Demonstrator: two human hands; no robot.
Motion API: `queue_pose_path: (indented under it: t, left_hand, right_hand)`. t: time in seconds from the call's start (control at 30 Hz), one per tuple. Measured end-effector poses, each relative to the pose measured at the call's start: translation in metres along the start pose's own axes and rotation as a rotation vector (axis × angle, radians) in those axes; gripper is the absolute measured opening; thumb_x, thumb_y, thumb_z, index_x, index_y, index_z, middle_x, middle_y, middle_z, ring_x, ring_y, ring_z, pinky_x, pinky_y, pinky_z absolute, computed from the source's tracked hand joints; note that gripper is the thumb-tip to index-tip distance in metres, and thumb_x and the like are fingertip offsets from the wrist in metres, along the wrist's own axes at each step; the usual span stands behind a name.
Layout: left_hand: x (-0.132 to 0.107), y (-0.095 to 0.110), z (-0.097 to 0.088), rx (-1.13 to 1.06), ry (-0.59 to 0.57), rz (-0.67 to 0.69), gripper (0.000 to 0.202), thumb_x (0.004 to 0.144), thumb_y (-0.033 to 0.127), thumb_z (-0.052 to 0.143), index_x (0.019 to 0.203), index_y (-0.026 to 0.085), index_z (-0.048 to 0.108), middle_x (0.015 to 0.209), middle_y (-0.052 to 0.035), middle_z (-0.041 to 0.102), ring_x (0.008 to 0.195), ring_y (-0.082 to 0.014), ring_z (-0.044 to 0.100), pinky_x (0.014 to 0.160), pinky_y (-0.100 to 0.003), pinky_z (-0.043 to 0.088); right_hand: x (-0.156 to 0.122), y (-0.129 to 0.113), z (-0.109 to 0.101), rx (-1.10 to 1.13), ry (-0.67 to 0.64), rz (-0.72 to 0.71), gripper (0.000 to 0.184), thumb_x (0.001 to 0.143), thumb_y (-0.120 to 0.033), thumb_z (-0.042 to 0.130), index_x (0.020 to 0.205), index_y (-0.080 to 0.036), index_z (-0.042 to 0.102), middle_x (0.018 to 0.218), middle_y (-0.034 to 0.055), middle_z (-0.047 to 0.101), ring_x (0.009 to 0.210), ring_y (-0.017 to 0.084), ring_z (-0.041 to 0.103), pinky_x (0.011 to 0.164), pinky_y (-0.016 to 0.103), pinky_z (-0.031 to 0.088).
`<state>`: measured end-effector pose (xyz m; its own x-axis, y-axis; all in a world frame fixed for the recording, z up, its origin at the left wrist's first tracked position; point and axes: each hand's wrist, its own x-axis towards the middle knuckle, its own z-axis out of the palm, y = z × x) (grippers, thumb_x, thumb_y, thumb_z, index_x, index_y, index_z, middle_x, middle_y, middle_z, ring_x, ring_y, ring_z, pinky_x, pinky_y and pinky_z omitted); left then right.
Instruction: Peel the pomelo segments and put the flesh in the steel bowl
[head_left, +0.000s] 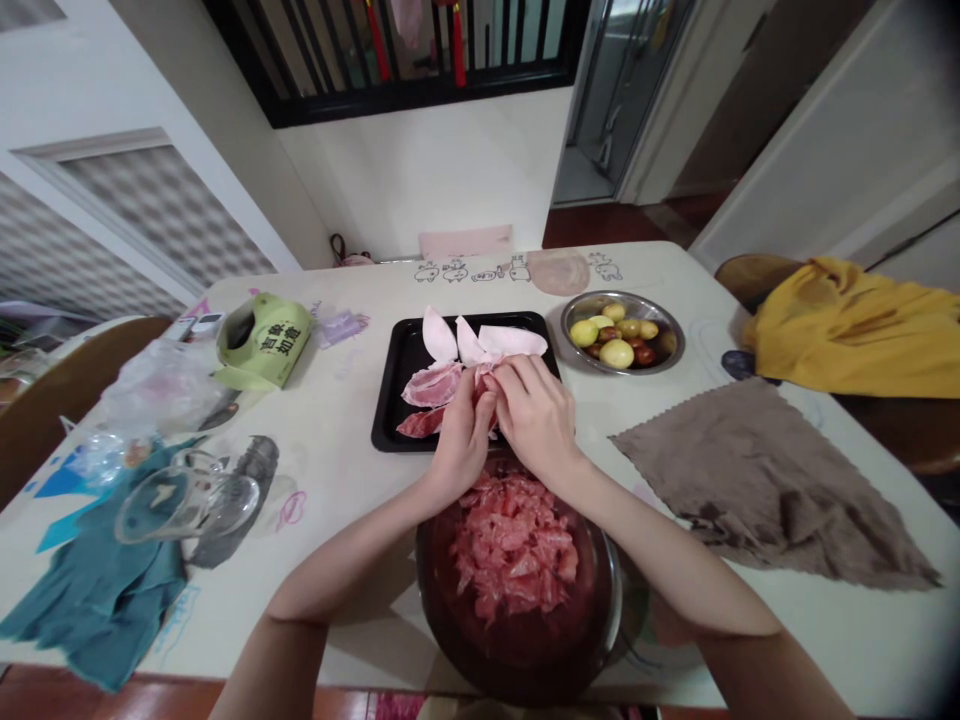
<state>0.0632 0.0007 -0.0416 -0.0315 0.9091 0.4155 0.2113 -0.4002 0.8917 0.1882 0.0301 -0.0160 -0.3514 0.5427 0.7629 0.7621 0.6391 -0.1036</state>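
L hand (463, 432) + R hand (538, 412) both pinch a pink fruit pc (486, 369) mid-frame, long axis hidden tbh, w/ the bowl (601, 610) nearer the bottom center.

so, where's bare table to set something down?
Best patch: tabletop between black tray and glass jug. Smaller: the gap bounded by tray, fruit bowl and brown cloth. Crowded: left end, with green box, plastic bag and teal cloth; and middle, left hand and right hand at the tray, bowl of red pulp in front.
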Motion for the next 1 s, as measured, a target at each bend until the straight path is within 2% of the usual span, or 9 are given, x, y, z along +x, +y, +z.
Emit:
queue_pose_path:
  t: [0.07, 0.23, 0.37, 0.47, 0.6, 0.7, 0.83, 1.0]
  left_hand:
    - [0.005, 0.002, -0.002, 0.045, 0.033, 0.028, 0.028, 0.108, 0.045, 0.041, 0.108, 0.023, 0.059, 0.102, -0.0054, 0.064, 0.095, -0.0185, 0.062, 0.094, -0.037, 0.052]
    - [0.011, 0.004, -0.003, 0.089, 0.104, 0.090, 0.031, 0.108, 0.047, 0.038, 0.103, 0.024, 0.057, 0.097, -0.0042, 0.063, 0.088, -0.0173, 0.059, 0.087, -0.034, 0.050]
    - [0.014, 0.000, -0.001, 0.054, 0.191, 0.044, 0.037, 0.107, 0.053, 0.039, 0.091, 0.023, 0.054, 0.081, -0.0003, 0.055, 0.072, -0.0152, 0.050, 0.075, -0.031, 0.048]
    - [0.017, 0.000, -0.001, 0.010, 0.224, -0.001, 0.039, 0.105, 0.057, 0.040, 0.089, 0.024, 0.052, 0.080, 0.0000, 0.052, 0.072, -0.0158, 0.050, 0.075, -0.031, 0.047]
    - [0.022, 0.003, -0.001, 0.004, 0.182, 0.000, 0.038, 0.105, 0.057, 0.040, 0.093, 0.024, 0.054, 0.084, -0.0012, 0.054, 0.077, -0.0164, 0.053, 0.078, -0.031, 0.048]
    - [0.029, 0.002, -0.001, -0.006, 0.117, 0.021, 0.041, 0.105, 0.059, 0.039, 0.094, 0.023, 0.055, 0.086, -0.0022, 0.055, 0.078, -0.0163, 0.053, 0.078, -0.030, 0.047]
    - [0.044, -0.004, -0.004, -0.063, -0.007, 0.052, 0.038, 0.104, 0.055, 0.046, 0.087, 0.022, 0.050, 0.080, 0.0007, 0.049, 0.072, -0.0132, 0.045, 0.071, -0.027, 0.042]
    - [0.053, -0.008, -0.004, -0.178, 0.035, 0.060, 0.046, 0.099, 0.059, 0.054, 0.076, 0.020, 0.047, 0.073, 0.0024, 0.043, 0.067, -0.0116, 0.039, 0.065, -0.025, 0.041]
  right_hand:
    - [0.000, -0.002, 0.000, 0.000, 0.026, -0.003, 0.021, 0.104, -0.019, 0.047, 0.089, -0.020, 0.061, 0.090, 0.0065, 0.068, 0.085, 0.021, 0.057, 0.075, 0.034, 0.045]
    - [0.001, -0.001, 0.002, -0.064, 0.077, 0.022, 0.022, 0.102, -0.017, 0.048, 0.086, -0.022, 0.061, 0.087, 0.0063, 0.068, 0.084, 0.022, 0.056, 0.075, 0.036, 0.044]
    - [0.001, 0.003, 0.004, -0.004, 0.092, 0.042, 0.022, 0.102, -0.016, 0.048, 0.084, -0.021, 0.061, 0.086, 0.0064, 0.067, 0.084, 0.022, 0.056, 0.075, 0.035, 0.044]
    - [0.003, 0.005, 0.002, 0.069, 0.095, 0.065, 0.020, 0.102, -0.018, 0.049, 0.086, -0.020, 0.061, 0.088, 0.0063, 0.066, 0.085, 0.021, 0.057, 0.078, 0.033, 0.045]
    - [0.006, 0.006, -0.004, 0.226, 0.038, 0.197, 0.017, 0.103, -0.032, 0.052, 0.092, -0.021, 0.059, 0.091, 0.0057, 0.066, 0.087, 0.021, 0.059, 0.078, 0.033, 0.045]
    - [0.007, 0.009, -0.003, 0.325, -0.021, 0.241, 0.025, 0.105, -0.036, 0.050, 0.084, -0.023, 0.054, 0.082, 0.0035, 0.062, 0.080, 0.019, 0.057, 0.071, 0.032, 0.042]
    - [0.008, 0.015, 0.004, 0.352, -0.030, 0.185, 0.030, 0.106, -0.025, 0.044, 0.077, -0.023, 0.050, 0.076, 0.0019, 0.060, 0.073, 0.018, 0.053, 0.069, 0.032, 0.039]
    - [0.006, 0.016, 0.011, 0.175, 0.076, 0.011, 0.027, 0.103, -0.016, 0.047, 0.077, -0.023, 0.051, 0.073, 0.0029, 0.059, 0.073, 0.019, 0.049, 0.070, 0.033, 0.037]
